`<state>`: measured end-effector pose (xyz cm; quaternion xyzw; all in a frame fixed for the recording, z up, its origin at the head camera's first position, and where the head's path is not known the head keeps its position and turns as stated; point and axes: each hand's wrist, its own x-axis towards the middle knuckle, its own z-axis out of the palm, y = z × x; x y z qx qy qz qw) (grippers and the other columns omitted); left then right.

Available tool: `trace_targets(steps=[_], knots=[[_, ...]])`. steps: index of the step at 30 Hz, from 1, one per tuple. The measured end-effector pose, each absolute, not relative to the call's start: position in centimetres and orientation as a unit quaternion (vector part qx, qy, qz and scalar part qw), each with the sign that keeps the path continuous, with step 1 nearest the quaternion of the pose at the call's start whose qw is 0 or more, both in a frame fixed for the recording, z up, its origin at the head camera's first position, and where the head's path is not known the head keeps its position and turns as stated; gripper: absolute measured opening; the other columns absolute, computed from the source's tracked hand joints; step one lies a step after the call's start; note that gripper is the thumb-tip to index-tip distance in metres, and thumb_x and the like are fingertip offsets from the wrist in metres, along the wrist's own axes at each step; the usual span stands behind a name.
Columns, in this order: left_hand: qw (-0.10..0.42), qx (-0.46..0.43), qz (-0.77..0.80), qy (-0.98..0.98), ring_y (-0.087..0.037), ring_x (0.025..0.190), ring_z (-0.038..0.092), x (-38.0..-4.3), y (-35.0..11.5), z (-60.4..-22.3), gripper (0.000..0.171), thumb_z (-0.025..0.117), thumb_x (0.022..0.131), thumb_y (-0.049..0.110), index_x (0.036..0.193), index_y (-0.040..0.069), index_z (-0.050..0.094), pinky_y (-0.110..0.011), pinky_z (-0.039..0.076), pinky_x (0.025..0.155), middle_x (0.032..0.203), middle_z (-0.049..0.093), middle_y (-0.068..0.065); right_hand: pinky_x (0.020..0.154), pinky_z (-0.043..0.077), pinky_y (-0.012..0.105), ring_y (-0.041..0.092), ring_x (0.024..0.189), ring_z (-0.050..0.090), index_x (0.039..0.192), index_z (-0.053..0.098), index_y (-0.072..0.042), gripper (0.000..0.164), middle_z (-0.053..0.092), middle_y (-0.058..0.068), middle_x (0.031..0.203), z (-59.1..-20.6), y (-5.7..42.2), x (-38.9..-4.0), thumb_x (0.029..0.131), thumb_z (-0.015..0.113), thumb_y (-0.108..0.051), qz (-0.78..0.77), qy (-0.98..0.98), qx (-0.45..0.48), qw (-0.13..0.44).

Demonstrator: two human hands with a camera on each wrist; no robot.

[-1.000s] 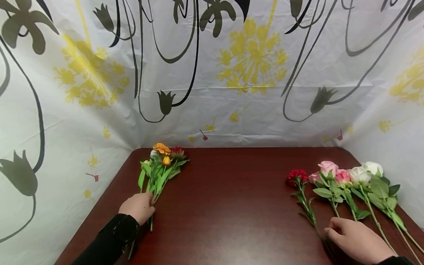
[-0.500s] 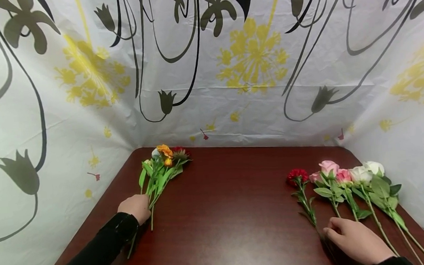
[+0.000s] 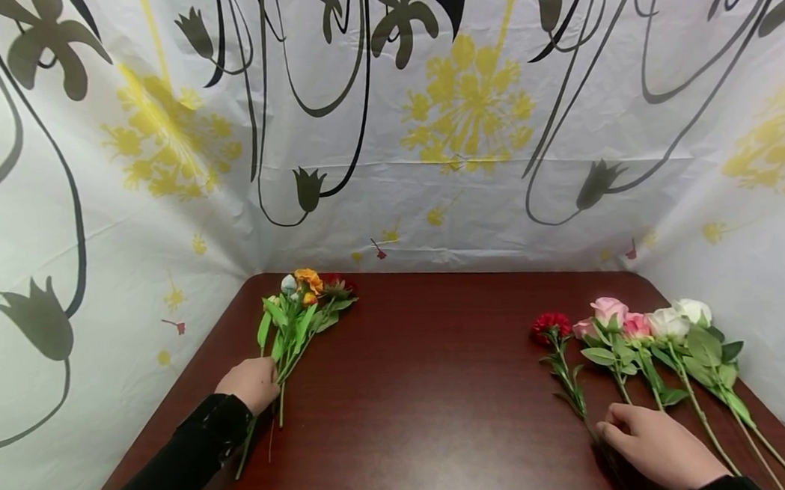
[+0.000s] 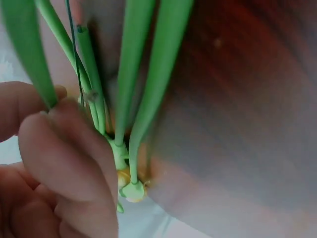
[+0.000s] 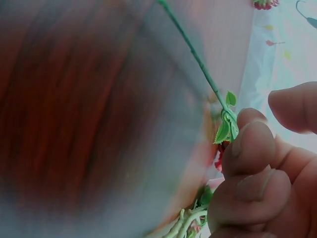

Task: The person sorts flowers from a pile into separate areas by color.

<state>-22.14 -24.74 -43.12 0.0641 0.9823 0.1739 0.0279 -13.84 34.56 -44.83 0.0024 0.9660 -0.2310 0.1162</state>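
Note:
On the left of the table my left hand (image 3: 249, 385) is at the stems of a bunch of flowers (image 3: 292, 326) with orange, red and pale blue heads. Close up, the thumb and fingers of that hand (image 4: 64, 168) pinch a green flower stem (image 4: 29, 54), while other green stems (image 4: 133, 69) run beside them. At the front right rests my right hand (image 3: 661, 442), its fingers loosely curled and its thumb apart from them. It lies over the lower stem of a red carnation (image 3: 551, 327). In the right wrist view this stem (image 5: 195, 54) passes behind the fingertips, with nothing visibly gripped.
Right of the carnation lie pink roses (image 3: 608, 311) and white roses (image 3: 667, 323), their long stems reaching under and past my right hand. The brown table (image 3: 428, 378) extends between the two groups. A white, flower-patterned sheet (image 3: 372, 126) walls the table's back and sides.
In the left bunch, the orange and red heads have shifted slightly right. A thin stem end now shows below my left hand. My right hand has hardly moved.

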Motion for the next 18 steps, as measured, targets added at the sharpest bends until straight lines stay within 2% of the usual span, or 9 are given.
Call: trace_targets(steps=[4,11,18], knots=[[0.037,0.071,0.21,0.974,-0.015,0.053,0.031,-21.8,-24.6,-42.8,0.032,0.059,0.093,0.003,0.068,0.012,0.042,-0.032,0.028,0.056,0.059,0.03,0.002,0.058,0.035,0.034,0.018,0.06,0.045,0.084,0.06,-0.017,0.023,0.049,0.001,0.066,-44.8,34.4,-13.8,0.101,0.061,-0.034,-0.232,0.966,0.002,0.116],[0.044,0.082,0.242,0.966,-0.018,0.06,0.044,-20.6,-23.8,-41.4,0.017,0.064,0.098,0.012,0.086,0.01,0.052,-0.034,0.037,0.062,0.07,0.046,-0.002,0.059,0.034,0.034,0.017,0.061,0.045,0.085,0.059,-0.018,0.026,0.049,0.001,0.067,-44.4,34.1,-13.7,0.102,0.059,-0.037,-0.232,0.966,-0.005,0.115],[0.051,0.094,0.321,0.941,-0.018,0.053,0.046,-19.4,-22.0,-40.5,0.014,0.066,0.098,0.014,0.09,0.011,0.055,-0.034,0.04,0.055,0.068,0.05,-0.003,0.059,0.035,0.033,0.014,0.06,0.044,0.084,0.057,-0.018,0.025,0.047,-0.001,0.066,-43.7,32.9,-13.4,0.102,0.059,-0.035,-0.239,0.966,-0.024,0.1]])
